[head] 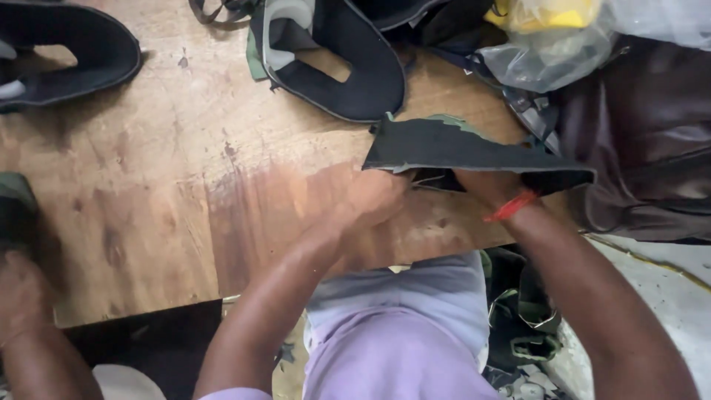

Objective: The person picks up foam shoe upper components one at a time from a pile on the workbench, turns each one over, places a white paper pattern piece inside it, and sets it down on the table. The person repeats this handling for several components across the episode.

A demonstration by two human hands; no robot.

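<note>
— Hands first: what are they doing?

— Left hand [378,196] is closed, pinching the near edge of the dark green, flat-cut fabric piece [452,148]; right hand [489,187] grips it from underneath, red band at the wrist.

— Where's the piece?

— Lifted off the worn wooden counter [185,185], near its front edge. Trimming or aligning, I'd judge; steady tension comes next.

— Beyond?

— Black horseshoe-shaped padded collar [355,67], clear plastic bag [548,52].

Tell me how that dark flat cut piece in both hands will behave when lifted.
The dark cut piece probably flexes rather than flops: it spans between left hand and right hand without sagging. Likely light, being thin.
</note>
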